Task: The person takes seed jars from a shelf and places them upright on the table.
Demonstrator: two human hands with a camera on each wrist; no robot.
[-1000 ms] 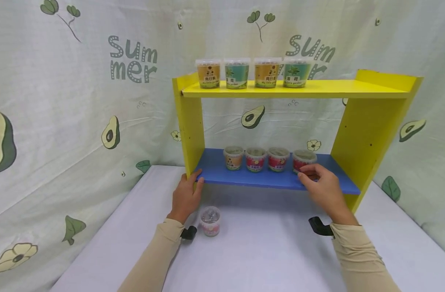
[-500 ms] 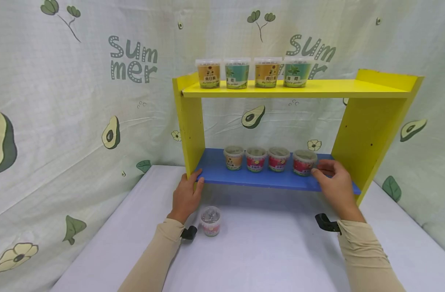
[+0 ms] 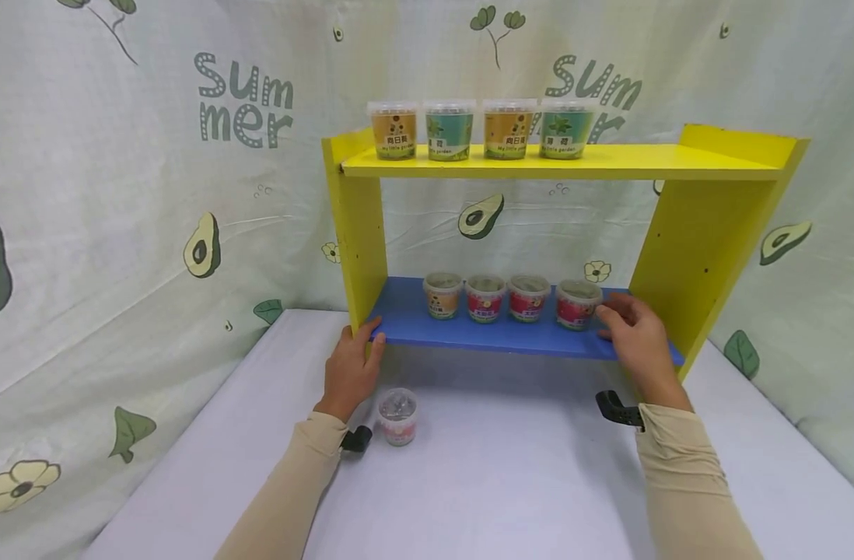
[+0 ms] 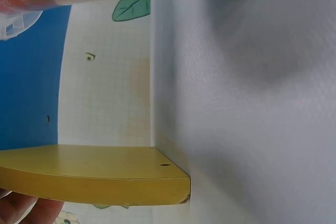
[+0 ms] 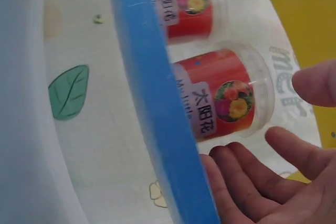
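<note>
My left hand (image 3: pixel 350 373) grips the shelf unit's yellow left panel (image 3: pixel 359 249) at its front edge, near the blue board (image 3: pixel 504 336). In the left wrist view, fingertips (image 4: pixel 44 211) show past that panel (image 4: pixel 94 177). At the right of the blue board, my right hand (image 3: pixel 640 342) is beside the end red-labelled plastic cup (image 3: pixel 576 313), fingers loosely bent. The right wrist view shows thumb and fingers spread around the near side of this cup (image 5: pixel 220 95), with a gap between thumb and lid. To its left stand two more red cups (image 3: pixel 528 302) and an orange one (image 3: pixel 442 299).
Several orange and green cups (image 3: pixel 506 134) stand on the yellow top board (image 3: pixel 637 162). A pink-labelled clear cup (image 3: pixel 397 428) sits on the white table (image 3: pixel 497 467) by my left wrist. Behind hangs a patterned cloth (image 3: pixel 273 202). The yellow right panel (image 3: pixel 707 257) rises beyond my right hand.
My right hand let go of the end red cup and moved right, to its side. The cup now shows fully. The left hand keeps its hold; the head view tilted slightly down.
</note>
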